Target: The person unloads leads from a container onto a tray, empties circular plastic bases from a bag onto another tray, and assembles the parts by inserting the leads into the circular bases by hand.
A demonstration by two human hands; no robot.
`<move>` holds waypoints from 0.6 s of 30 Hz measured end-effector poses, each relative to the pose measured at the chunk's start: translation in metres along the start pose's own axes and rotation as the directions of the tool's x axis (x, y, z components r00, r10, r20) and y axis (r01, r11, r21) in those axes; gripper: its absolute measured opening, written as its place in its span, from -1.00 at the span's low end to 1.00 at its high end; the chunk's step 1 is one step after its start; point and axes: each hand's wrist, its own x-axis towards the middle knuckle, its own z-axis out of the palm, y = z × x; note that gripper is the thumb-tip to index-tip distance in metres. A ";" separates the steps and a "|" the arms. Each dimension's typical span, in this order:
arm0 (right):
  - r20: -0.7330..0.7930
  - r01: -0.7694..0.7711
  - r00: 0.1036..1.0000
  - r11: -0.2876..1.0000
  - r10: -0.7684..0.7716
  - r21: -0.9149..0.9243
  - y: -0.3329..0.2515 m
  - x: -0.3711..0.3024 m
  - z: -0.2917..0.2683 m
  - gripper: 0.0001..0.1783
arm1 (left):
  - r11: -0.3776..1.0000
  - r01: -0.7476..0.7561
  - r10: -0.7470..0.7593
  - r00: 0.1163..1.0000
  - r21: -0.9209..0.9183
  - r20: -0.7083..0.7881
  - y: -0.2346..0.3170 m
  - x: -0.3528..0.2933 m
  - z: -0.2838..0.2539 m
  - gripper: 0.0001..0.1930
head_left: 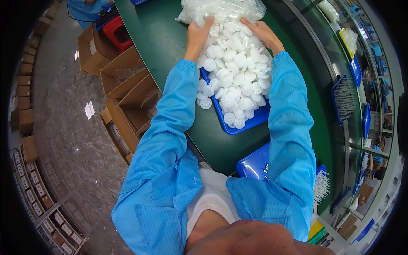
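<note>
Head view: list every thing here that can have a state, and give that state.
Plastic bag: open, tipped over the discs
Left hand: gripping the bag
Right hand: gripping the bag
White discs: heaped, a few beside the tray
Blue tray: piled with discs
Cardboard box: open

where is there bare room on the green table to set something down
Bare green table shows left of the plastic bag and left hand, out to the table edge. A smaller patch lies between the filled blue tray and the second blue tray. Crowded: the filled tray, heaped with white discs; loose discs at its left.
</note>
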 end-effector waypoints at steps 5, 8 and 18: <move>-0.171 0.021 0.981 0.927 -0.091 -0.375 0.024 0.017 -0.019 -0.05 | 0.996 -0.086 0.088 0.993 0.027 -0.082 0.005 0.000 0.021 -0.33; -0.118 0.046 0.991 0.993 -0.059 -0.107 0.026 0.001 -0.010 -0.02 | 0.985 -0.061 0.078 0.992 0.164 -0.102 0.009 -0.007 0.010 -0.31; -0.124 0.171 0.975 0.977 -0.187 -0.129 0.023 -0.008 -0.004 -0.05 | 0.957 -0.170 0.170 0.985 0.237 0.020 0.020 -0.018 0.023 -0.11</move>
